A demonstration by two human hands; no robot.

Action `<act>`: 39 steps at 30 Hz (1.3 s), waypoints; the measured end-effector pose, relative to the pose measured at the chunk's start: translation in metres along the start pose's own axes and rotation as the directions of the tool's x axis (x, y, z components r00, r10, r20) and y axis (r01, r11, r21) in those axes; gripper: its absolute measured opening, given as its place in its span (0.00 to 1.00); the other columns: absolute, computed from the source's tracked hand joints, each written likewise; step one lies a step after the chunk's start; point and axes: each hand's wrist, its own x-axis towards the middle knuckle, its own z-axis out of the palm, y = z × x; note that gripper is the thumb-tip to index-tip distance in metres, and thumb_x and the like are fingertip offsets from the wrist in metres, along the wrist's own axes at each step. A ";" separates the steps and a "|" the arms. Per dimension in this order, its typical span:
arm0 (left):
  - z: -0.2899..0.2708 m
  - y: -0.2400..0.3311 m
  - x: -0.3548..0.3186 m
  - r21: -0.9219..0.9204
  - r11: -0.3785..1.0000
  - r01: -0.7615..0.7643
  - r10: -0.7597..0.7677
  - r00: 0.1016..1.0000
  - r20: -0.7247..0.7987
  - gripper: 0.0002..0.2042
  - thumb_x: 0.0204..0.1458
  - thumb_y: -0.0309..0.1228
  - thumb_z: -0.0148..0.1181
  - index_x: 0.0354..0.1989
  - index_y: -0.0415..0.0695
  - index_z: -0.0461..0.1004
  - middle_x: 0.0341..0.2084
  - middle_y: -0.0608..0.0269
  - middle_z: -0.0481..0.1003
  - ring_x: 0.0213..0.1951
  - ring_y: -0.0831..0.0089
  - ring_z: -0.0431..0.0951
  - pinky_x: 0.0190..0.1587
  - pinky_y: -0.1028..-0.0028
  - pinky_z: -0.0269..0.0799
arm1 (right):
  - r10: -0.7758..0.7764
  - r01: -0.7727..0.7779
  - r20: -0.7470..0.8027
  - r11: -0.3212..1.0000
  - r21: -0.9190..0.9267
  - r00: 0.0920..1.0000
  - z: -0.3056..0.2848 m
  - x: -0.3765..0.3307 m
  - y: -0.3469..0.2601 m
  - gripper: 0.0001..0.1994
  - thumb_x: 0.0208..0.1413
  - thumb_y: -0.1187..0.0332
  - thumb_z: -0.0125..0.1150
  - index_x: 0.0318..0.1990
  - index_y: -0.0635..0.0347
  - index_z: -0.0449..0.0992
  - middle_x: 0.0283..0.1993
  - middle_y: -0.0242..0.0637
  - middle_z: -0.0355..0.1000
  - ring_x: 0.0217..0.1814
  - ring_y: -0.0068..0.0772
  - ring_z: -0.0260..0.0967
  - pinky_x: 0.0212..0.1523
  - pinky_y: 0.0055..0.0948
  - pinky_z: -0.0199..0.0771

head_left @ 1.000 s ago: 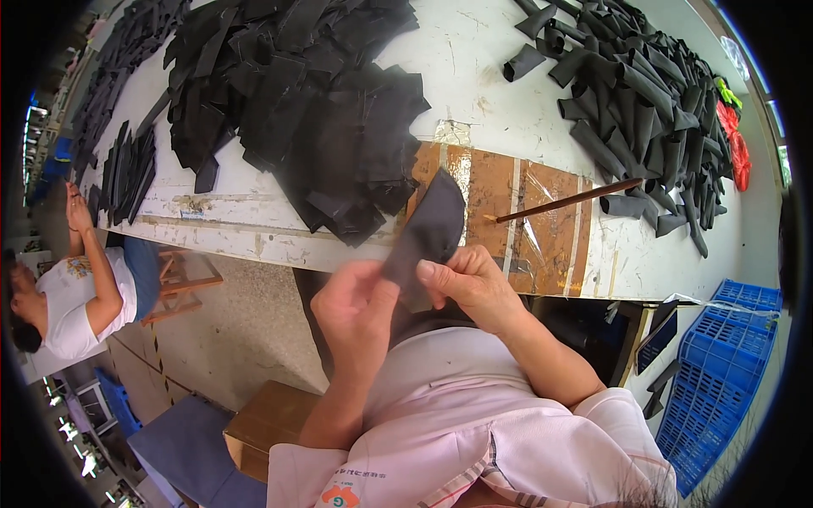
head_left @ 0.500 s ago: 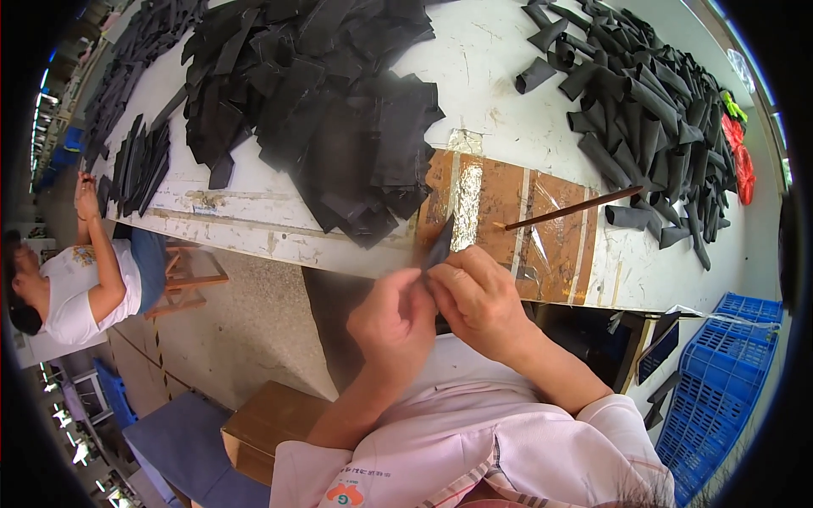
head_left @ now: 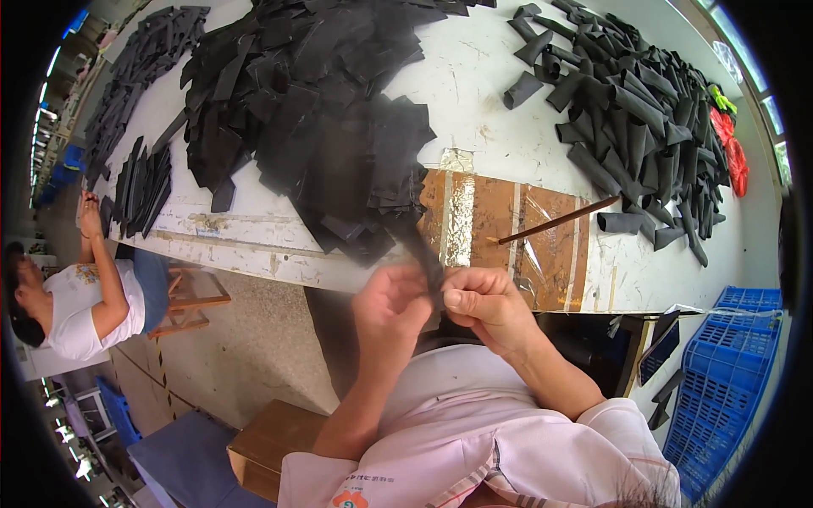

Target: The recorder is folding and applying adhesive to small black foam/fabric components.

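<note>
In front of my body, at the table's near edge, a dark fabric piece [head_left: 428, 261] stands up between my two hands. My left hand [head_left: 389, 309] is closed on its left side, the fingers curled and partly blurred. From the right, my right hand [head_left: 489, 310] pinches the lower end between thumb and forefinger. Just beyond lies a brown board [head_left: 487, 203] crossed by strips of clear and shiny tape. A thin brown stick [head_left: 555, 222] rests on this board, its right end near the rolled pieces. A large heap of flat black fabric pieces [head_left: 313, 127] covers the table beyond my left hand.
Rolled dark fabric tubes [head_left: 635, 110] are piled at the right, near a red plastic bag [head_left: 735, 152]. Blue crates [head_left: 724, 381] stand on the right below the table. To the left another person [head_left: 93, 288] sits by more black strips [head_left: 142, 186]. A cardboard box [head_left: 275, 440] is at lower left.
Both hands have shifted slightly toward me and changed their hold on the fabric piece, which now shows as a longer, upright strip. The stick stays on the board.
</note>
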 end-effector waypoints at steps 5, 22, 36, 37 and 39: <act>0.005 -0.021 0.004 0.534 0.742 -0.406 0.543 0.831 -0.123 0.06 0.41 0.14 0.49 0.27 0.36 0.69 0.18 0.67 0.69 0.14 0.90 0.61 0.13 0.87 0.53 | -0.067 0.069 0.085 0.997 -0.024 0.994 -0.001 0.003 0.005 0.10 0.54 0.64 0.51 0.25 0.58 0.65 0.20 0.23 0.59 0.21 0.12 0.50 0.21 0.14 0.50; 0.035 0.005 -0.012 0.408 0.831 -0.378 0.344 0.926 0.157 0.13 0.44 0.16 0.51 0.41 0.34 0.69 0.25 0.63 0.72 0.19 0.89 0.65 0.18 0.89 0.58 | -0.665 0.529 0.066 0.526 -0.666 0.744 -0.005 -0.026 -0.027 0.06 0.50 0.71 0.54 0.26 0.64 0.68 0.31 0.37 0.67 0.28 0.23 0.61 0.30 0.21 0.62; 0.063 0.031 -0.004 -0.456 0.810 0.370 -0.012 0.787 0.617 0.11 0.44 0.15 0.51 0.36 0.36 0.60 0.26 0.50 0.71 0.08 0.87 0.57 0.08 0.88 0.50 | -0.652 0.542 0.081 0.548 -0.638 0.754 -0.010 -0.058 -0.067 0.07 0.49 0.69 0.55 0.26 0.62 0.66 0.28 0.36 0.58 0.28 0.32 0.56 0.29 0.24 0.59; 0.065 0.036 -0.009 -0.453 0.740 0.497 0.039 0.640 0.767 0.17 0.47 0.18 0.48 0.48 0.37 0.57 0.23 0.58 0.70 0.11 0.87 0.57 0.10 0.87 0.47 | -0.596 0.549 0.134 0.598 -0.583 0.792 -0.004 -0.062 -0.077 0.08 0.50 0.68 0.54 0.26 0.62 0.66 0.27 0.36 0.58 0.28 0.31 0.56 0.29 0.24 0.58; 0.074 0.045 0.003 -0.439 0.825 0.355 0.214 0.522 0.826 0.18 0.49 0.21 0.46 0.50 0.37 0.56 0.23 0.57 0.70 0.10 0.87 0.55 0.10 0.87 0.46 | -0.644 0.629 0.238 0.486 -0.606 0.727 0.012 -0.070 -0.101 0.09 0.50 0.67 0.54 0.25 0.62 0.66 0.26 0.36 0.58 0.28 0.31 0.56 0.29 0.24 0.58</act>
